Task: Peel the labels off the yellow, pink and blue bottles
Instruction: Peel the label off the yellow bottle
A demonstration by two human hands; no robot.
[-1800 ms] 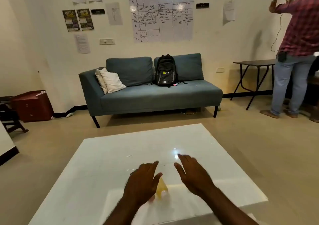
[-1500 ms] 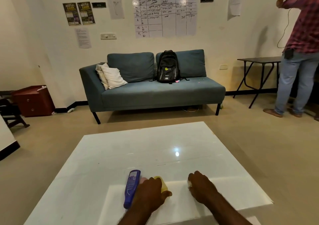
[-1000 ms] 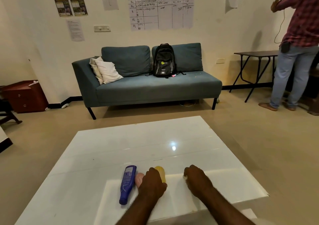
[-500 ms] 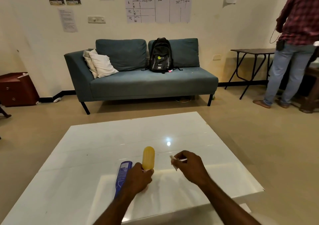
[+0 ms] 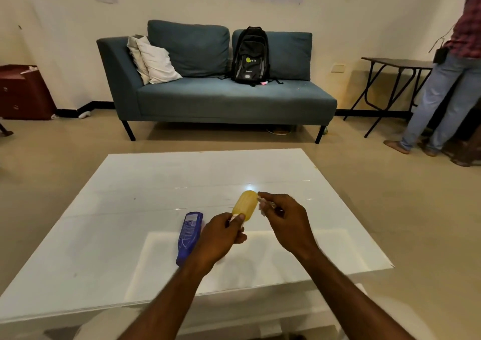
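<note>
1. Up above the white surface (image 5: pixel 145 209), the left hand (image 5: pixel 218 238) is wrapped around the lower end of the yellow bottle (image 5: pixel 244 205), holding it off the top with its rounded end pointing away from the person.
2. Just to the right of the bottle, the right hand (image 5: pixel 286 222) pinches a small pale scrap, likely a label (image 5: pixel 263 205), between thumb and fingertips; the scrap sits right against the bottle's side, and whether it is attached there cannot be told.
3. The blue bottle (image 5: pixel 188 236) lies flat on the surface just left of the left hand, label side up, its length running away from the person.
4. A sliver of pink shows between the blue bottle and the left hand, too hidden to identify.
5. Beyond the surface stands a teal sofa (image 5: pixel 221 100) carrying a black backpack (image 5: pixel 250 55) and pale cushions (image 5: pixel 153 61).
6. At the right edge another person (image 5: pixel 453 79) in jeans stands beside a dark folding table (image 5: pixel 395 63).
</note>
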